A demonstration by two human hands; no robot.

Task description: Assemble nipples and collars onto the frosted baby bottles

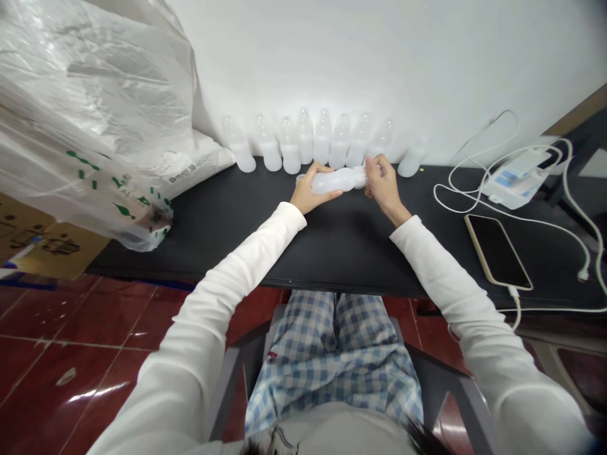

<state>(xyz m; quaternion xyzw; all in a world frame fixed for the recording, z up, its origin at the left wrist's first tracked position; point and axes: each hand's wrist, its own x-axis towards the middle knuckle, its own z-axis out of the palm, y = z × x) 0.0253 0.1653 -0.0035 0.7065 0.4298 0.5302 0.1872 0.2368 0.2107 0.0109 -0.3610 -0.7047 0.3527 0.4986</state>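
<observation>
A frosted white plastic bottle lies sideways above the table, its base toward the left and its neck toward the right. My left hand is wrapped round the base end, thumb and fingers on opposite sides. At the neck end, my right hand is closed with its fingers pinched together; they cover the bottle's tip, so the exact part they grip is hidden. Behind my hands, several similar bottles stand upright along the wall with clear domed tops. A separate bottle stands to the right of that row.
Large white plastic bags and a cardboard box crowd the left side. To the right lie a phone on a charging cable and a white power strip with loose cords. The black table's front edge runs above my lap.
</observation>
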